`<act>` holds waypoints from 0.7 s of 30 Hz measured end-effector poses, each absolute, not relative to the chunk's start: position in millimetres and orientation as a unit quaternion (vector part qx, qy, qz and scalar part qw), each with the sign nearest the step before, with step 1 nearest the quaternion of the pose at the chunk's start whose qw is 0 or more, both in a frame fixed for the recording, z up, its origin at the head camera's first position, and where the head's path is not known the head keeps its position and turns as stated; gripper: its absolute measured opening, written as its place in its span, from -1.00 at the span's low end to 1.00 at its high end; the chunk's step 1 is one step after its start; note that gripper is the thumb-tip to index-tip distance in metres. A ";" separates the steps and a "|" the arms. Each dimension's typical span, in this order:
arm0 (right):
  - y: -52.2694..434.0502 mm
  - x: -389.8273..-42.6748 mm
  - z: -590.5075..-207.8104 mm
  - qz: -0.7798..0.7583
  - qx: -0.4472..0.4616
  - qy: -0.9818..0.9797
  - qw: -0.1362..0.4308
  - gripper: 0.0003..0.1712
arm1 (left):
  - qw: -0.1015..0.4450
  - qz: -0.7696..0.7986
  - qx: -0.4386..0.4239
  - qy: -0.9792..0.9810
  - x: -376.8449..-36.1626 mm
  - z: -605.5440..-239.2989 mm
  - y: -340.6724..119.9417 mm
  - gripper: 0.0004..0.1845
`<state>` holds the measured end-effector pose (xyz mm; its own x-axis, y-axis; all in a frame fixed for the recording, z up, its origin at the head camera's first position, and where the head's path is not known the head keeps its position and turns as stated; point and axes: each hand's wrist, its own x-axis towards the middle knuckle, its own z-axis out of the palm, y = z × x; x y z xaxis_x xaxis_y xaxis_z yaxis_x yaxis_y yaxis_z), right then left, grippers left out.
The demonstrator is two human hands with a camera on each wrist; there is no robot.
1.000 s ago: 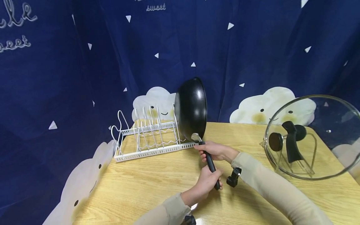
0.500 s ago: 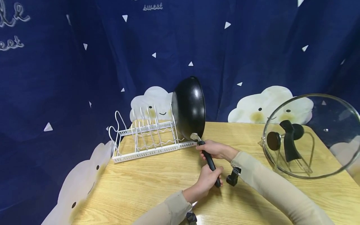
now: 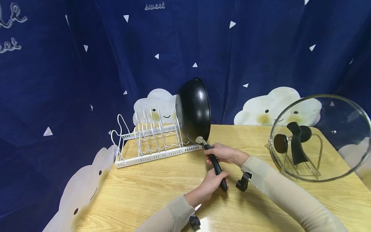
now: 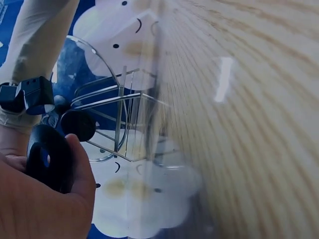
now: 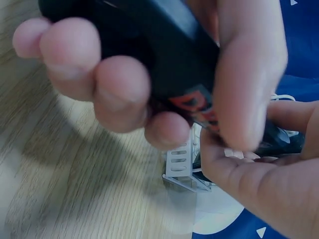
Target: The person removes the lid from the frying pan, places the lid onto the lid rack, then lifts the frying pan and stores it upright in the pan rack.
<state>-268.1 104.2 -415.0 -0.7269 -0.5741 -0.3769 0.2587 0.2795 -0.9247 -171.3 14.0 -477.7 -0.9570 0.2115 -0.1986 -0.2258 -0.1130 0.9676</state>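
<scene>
The long black pan handle (image 3: pixel 215 167) disappears under the left hand (image 3: pixel 210 185) at its lower end, and the right hand (image 3: pixel 224 154) covers its upper stretch. In the right wrist view that handle is a blur, red lettering (image 5: pixel 199 107) unreadable, the white wire rack (image 5: pixel 182 167) only a sliver. In the left wrist view the wooden table (image 4: pixel 249 124) smears. The round glass lid (image 3: pixel 318 138) runs off the head view's right edge.
</scene>
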 end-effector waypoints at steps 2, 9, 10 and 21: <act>105.8 -268.1 -413.6 -0.588 -0.114 0.720 0.350 -0.79 | 0.151 0.740 -0.001 0.655 -171.1 -477.4 10.3 -0.83; 112.8 -264.9 -410.2 -0.582 -0.137 0.726 0.340 -0.77 | 0.175 0.724 0.020 0.667 -171.7 -475.9 -2.5 -0.80; 114.0 -264.8 -410.6 -0.581 -0.141 0.726 0.340 -0.76 | 0.175 0.720 0.018 0.671 -172.0 -475.0 -4.3 -0.80; 127.9 -262.7 -417.6 -0.589 -0.132 0.722 0.337 -0.68 | 0.167 0.699 0.019 0.695 -175.9 -466.4 -26.4 -0.84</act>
